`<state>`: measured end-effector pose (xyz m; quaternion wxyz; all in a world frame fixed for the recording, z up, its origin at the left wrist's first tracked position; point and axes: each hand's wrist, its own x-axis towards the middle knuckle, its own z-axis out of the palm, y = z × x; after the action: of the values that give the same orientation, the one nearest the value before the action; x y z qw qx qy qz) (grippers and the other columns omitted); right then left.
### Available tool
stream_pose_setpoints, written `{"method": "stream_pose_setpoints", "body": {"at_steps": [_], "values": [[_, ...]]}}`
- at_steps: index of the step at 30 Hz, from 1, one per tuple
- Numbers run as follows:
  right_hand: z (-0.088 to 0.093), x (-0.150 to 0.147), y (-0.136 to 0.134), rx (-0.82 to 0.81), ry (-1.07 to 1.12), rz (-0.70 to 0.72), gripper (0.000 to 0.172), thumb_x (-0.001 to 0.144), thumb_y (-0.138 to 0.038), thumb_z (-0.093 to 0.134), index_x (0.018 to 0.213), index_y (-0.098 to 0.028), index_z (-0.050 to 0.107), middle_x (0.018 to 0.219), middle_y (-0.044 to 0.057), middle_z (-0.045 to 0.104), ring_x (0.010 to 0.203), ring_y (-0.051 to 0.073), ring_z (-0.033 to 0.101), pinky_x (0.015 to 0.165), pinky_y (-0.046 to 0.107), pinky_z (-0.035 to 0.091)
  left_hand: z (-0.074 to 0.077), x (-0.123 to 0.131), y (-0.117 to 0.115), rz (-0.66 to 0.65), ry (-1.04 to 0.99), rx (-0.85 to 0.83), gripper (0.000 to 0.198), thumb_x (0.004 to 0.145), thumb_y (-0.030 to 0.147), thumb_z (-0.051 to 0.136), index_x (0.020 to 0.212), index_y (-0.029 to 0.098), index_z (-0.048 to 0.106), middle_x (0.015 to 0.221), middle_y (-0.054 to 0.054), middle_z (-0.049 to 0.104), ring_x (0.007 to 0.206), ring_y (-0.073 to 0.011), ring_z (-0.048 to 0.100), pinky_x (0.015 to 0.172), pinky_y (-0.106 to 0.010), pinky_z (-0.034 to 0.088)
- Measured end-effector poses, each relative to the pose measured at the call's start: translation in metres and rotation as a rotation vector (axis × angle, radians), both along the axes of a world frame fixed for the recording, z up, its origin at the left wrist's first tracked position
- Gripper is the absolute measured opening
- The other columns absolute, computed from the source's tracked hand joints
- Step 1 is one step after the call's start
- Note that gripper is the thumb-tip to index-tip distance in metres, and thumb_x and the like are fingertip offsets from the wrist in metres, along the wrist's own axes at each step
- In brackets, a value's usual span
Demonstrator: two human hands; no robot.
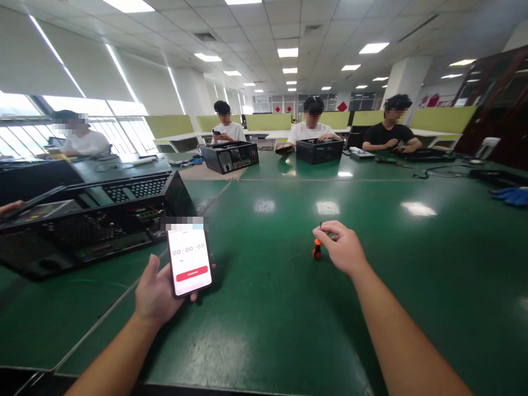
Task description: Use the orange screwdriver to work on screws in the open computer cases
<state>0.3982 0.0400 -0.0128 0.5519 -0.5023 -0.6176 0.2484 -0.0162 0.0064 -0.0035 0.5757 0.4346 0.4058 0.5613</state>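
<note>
My left hand (154, 291) is closed around a smartphone (190, 261), its lit screen tilted toward me. The screen shows a row of zeros like a timer and a red button. Over the green table, the fingers of my right hand (340, 247) pinch a small screwdriver by its shaft. Its orange and black handle (317, 250) points down, and a dark tip pokes out above my fingertips. Whether the handle touches the tabletop I cannot tell.
An opened black computer case (94, 220) lies at the left, with another person's hand (11, 207) at its edge. Across the green table (264, 319), several people sit near two more black cases (231, 158). Blue gloves (511, 196) lie at the far right.
</note>
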Motion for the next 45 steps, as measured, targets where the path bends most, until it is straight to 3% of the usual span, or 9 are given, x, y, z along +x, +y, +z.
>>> {"method": "stream_pose_setpoints", "body": {"at_steps": [4,8,12,19,27,37,45], "values": [[-0.014,-0.004,0.004,-0.025,-0.108,0.014,0.024,0.089,-0.040,0.062,0.087,-0.021,0.075,0.085,0.004,0.072,0.079,0.020,0.066,0.072,0.031,0.048,0.002,0.001,0.001,0.022,0.042,-0.004,0.091,0.071,0.074,0.068,0.133,0.011,0.054,0.114,-0.027,0.074,0.087,-0.0485,0.074,0.037,-0.041,0.054],[-0.015,-0.011,0.002,-0.049,-0.194,0.101,0.021,0.090,-0.041,0.064,0.090,-0.024,0.075,0.080,0.000,0.073,0.074,0.019,0.066,0.070,0.029,0.046,0.003,0.002,0.001,0.036,0.051,0.003,0.089,0.067,0.075,0.072,0.131,0.014,0.057,0.111,-0.022,0.076,0.086,-0.0481,0.074,0.036,-0.040,0.054],[-0.013,-0.014,0.001,-0.031,-0.206,0.091,0.026,0.096,-0.043,0.056,0.092,-0.024,0.074,0.084,0.001,0.075,0.079,0.020,0.068,0.075,0.030,0.046,0.003,0.001,0.001,0.036,0.039,-0.018,0.091,0.064,0.075,0.074,0.130,0.014,0.057,0.107,-0.022,0.077,0.084,-0.0487,0.074,0.036,-0.041,0.054],[-0.022,-0.015,0.006,-0.073,-0.156,0.125,0.025,0.095,-0.044,0.058,0.090,-0.024,0.072,0.083,0.001,0.076,0.079,0.019,0.071,0.074,0.028,0.050,0.001,-0.001,0.001,0.038,0.037,-0.016,0.094,0.067,0.074,0.072,0.137,0.015,0.052,0.110,-0.023,0.076,0.085,-0.0493,0.074,0.036,-0.042,0.053],[-0.026,-0.015,0.009,-0.116,-0.141,0.119,0.023,0.086,-0.040,0.070,0.102,-0.023,0.071,0.093,0.003,0.077,0.085,0.020,0.073,0.077,0.030,0.053,0.001,-0.002,0.001,0.014,0.008,-0.003,0.078,0.085,0.062,0.055,0.141,0.009,0.047,0.111,-0.025,0.074,0.085,-0.0479,0.074,0.036,-0.043,0.054],[-0.021,-0.017,0.004,-0.146,-0.186,0.134,0.018,0.084,-0.033,0.073,0.100,-0.023,0.071,0.090,0.003,0.078,0.083,0.020,0.074,0.076,0.031,0.053,0.006,0.003,-0.002,0.038,0.043,-0.025,0.085,0.074,0.069,0.065,0.136,0.012,0.051,0.108,-0.023,0.076,0.084,-0.0482,0.074,0.036,-0.042,0.053],[-0.019,-0.015,0.004,-0.143,-0.219,0.114,0.016,0.086,-0.033,0.072,0.098,-0.022,0.071,0.088,0.003,0.078,0.080,0.019,0.073,0.074,0.030,0.051,0.005,0.002,-0.001,0.030,0.082,-0.029,0.096,0.072,0.072,0.066,0.146,0.013,0.046,0.110,-0.023,0.075,0.083,-0.0477,0.074,0.038,-0.043,0.054]]}}
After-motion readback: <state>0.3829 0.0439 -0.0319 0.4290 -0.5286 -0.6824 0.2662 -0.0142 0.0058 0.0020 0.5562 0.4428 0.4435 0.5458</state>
